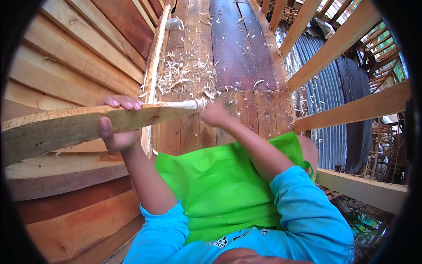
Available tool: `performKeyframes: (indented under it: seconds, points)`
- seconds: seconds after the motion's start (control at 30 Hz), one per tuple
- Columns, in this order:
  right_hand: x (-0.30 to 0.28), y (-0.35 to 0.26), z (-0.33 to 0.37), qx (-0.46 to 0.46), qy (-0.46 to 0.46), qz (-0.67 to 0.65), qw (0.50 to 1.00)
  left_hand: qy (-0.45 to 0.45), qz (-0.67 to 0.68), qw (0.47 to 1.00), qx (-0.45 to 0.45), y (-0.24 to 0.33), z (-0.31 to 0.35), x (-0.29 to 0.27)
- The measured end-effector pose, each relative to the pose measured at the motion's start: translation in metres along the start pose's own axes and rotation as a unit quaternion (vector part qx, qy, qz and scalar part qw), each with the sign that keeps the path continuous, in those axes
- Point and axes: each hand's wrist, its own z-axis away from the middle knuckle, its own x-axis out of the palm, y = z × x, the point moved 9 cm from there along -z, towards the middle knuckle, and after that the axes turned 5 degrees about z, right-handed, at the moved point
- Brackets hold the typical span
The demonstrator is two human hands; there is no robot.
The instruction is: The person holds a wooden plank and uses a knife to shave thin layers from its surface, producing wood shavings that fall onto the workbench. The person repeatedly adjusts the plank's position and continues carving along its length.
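A long, rough-edged wooden plank (61,130) reaches from the left rim to the middle of the view. My left hand (118,132) is closed around it, fingers over the top edge and thumb on the near face. The plank narrows toward its right end, where the upper edge shows pale, freshly cut wood (180,104). At that tip my right hand (214,115) is closed in a fist. What it holds, if anything, is hidden behind the fingers. A bright green apron (224,185) covers my lap below.
Curled wood shavings (176,79) lie scattered over the plank floor (237,48). A board wall (74,53) stands close on the left. Wooden rails (351,108) run along the right side, with corrugated metal sheets (323,97) beyond them. A small clear, rounded object (173,23) sits at the far left.
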Motion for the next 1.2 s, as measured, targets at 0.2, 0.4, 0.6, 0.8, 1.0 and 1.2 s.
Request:
performKeyframes:
  seconds: [0.2,0.4,0.6,0.8,1.0,1.2]
  points:
    - [-0.007,0.012,0.006,0.043,-0.002,0.050,0.998,0.074,-0.006,0.997,-0.007,0.003,0.002,-0.016]
    - [-0.016,-0.002,0.012,0.057,0.003,0.042,0.998,0.149,-0.039,0.988,0.008,0.014,0.001,-0.015]
    - [-0.039,0.018,-0.010,0.028,0.138,-0.100,0.985,0.225,-0.093,0.970,0.002,0.031,0.002,-0.019]
    - [-0.019,0.061,-0.026,0.110,0.110,-0.039,0.987,0.219,-0.028,0.975,0.005,0.035,0.004,-0.021]
    - [0.008,0.063,-0.018,0.173,-0.050,-0.166,0.970,0.233,-0.035,0.972,0.014,0.041,0.007,-0.023]
    - [0.015,0.047,-0.003,0.171,-0.120,-0.290,0.934,0.214,-0.041,0.976,0.018,0.042,0.006,-0.022]
